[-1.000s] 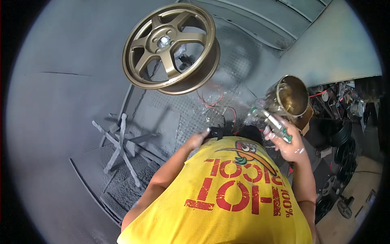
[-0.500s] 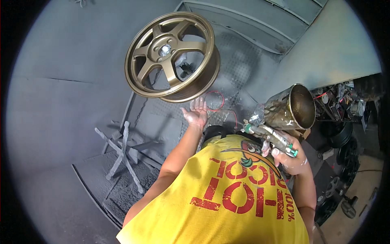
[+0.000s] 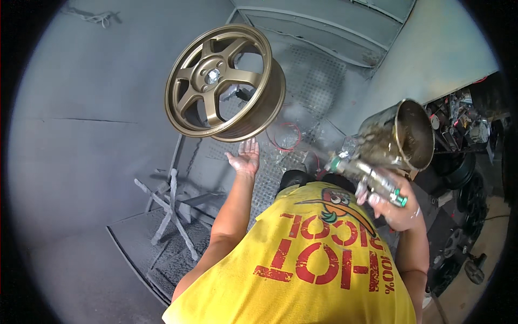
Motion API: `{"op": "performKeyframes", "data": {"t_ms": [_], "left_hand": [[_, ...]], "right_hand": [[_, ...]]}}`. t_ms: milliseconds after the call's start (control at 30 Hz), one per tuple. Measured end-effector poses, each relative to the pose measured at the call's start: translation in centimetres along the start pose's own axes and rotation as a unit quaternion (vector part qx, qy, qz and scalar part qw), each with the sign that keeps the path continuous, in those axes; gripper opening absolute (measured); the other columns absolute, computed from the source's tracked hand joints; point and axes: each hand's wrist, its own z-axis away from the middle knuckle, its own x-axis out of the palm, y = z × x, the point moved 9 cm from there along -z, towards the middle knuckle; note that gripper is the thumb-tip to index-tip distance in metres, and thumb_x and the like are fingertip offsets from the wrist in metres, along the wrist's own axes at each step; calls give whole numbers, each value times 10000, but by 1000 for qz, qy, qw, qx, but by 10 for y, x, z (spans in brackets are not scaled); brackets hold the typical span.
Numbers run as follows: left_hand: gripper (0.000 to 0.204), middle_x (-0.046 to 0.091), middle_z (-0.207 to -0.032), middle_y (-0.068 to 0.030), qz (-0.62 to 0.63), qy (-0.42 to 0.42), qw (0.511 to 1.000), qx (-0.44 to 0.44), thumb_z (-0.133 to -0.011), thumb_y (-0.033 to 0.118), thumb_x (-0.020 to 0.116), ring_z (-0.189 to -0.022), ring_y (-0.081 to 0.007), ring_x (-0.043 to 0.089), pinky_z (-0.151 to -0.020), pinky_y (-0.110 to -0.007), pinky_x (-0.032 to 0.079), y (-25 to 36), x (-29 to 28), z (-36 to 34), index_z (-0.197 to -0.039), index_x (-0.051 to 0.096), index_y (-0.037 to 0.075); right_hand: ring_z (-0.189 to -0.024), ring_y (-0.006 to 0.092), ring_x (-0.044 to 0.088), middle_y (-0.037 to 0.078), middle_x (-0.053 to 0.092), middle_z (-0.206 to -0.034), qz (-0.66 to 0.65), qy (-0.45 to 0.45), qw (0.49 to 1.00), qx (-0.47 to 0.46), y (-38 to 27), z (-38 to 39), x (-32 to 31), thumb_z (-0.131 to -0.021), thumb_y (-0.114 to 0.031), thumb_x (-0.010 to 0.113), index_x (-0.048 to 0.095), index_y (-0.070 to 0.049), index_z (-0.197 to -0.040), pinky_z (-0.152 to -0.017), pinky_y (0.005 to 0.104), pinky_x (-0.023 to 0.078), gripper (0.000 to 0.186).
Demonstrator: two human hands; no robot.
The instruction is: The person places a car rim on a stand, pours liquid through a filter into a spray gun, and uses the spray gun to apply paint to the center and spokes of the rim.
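A bronze six-spoke wheel rim [image 3: 244, 76] is raised at upper centre, tilted. My left hand [image 3: 246, 161] is open, palm up, with its fingertips at the wheel's lower edge; whether they touch it I cannot tell. My right hand [image 3: 398, 208] grips a metal spray gun [image 3: 367, 175] with green fittings and a large, paint-stained steel cup [image 3: 377, 140] on it. A faint haze hangs in front of the gun's nozzle.
A grey-coated cross-shaped stand [image 3: 172, 202] is at lower left. A red hose [image 3: 297, 132] loops on the perforated floor [image 3: 318, 81]. Grey walls [image 3: 91, 162] enclose the left and back. Cluttered shelving [image 3: 453, 124] and dark wheels [image 3: 469, 197] stand at the right.
My left hand has moved up from near my waist to beneath the wheel, fingers extended. My right hand and the spray gun have shifted right in view.
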Motion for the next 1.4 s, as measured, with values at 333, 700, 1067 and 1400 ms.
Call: {"op": "performKeyframes", "data": {"t_ms": [333,700,1067,1400], "left_hand": [[928,372,-1484,-173,-5,-3,998,67,-909,758,251,-1377,-351,374,-1125,-513,328,53,-6,-9,-1502,248,44],[897,519,-1377,-133,-103,18,992,-71,-902,777,207,-1282,-307,487,-1087,-483,367,-25,-63,23,-1394,423,59],[903,449,-1448,-152,-18,-52,998,-17,-908,762,240,-1345,-353,421,-1126,-525,323,-22,4,13,-1450,337,46],[964,414,-1472,-178,-60,-37,997,-11,-895,784,195,-1378,-360,371,-1139,-507,286,40,-10,0,-1480,304,26]], "right_hand": [[-913,143,642,75,679,-1016,135,163,968,-132,-25,-8,-45,-911,-82,629,488,52,-1351,-861,285,497,482],[-976,113,622,56,675,-1073,40,-57,997,23,35,-12,29,-903,-86,648,479,33,-1379,-911,276,475,519],[-844,118,615,64,656,-977,187,176,961,-103,22,-23,-30,-927,-108,619,497,59,-1331,-787,275,503,454],[-990,121,622,75,679,-1102,111,-22,993,-18,55,-20,23,-901,-81,646,492,26,-1376,-894,278,470,511]]}}
